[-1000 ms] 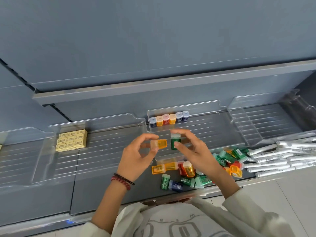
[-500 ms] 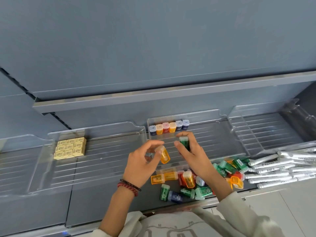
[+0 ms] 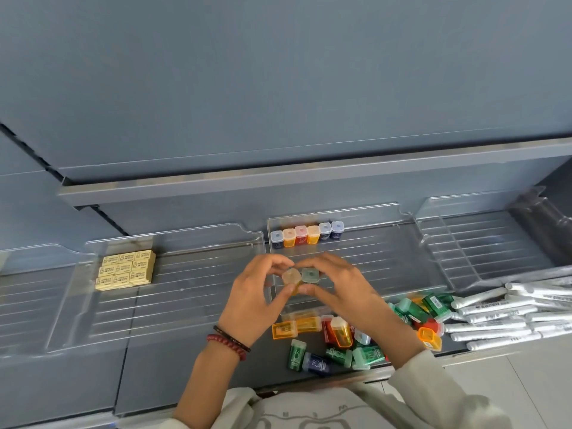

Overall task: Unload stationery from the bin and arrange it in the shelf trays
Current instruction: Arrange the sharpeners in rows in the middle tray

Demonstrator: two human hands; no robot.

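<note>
Head view: left hand (image 3: 247,295) pinches the orange sharpener (image 3: 291,276) and right hand (image 3: 343,292) the green sharpener (image 3: 310,275), now turned cap-up, side by side at frame centre over the middle tray (image 3: 387,264), judged ready to join the rear row (image 3: 306,234).

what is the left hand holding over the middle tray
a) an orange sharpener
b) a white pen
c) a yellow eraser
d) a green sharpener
a: the left hand pinches the orange sharpener, while the green sharpener beside it is in the right hand.
</note>
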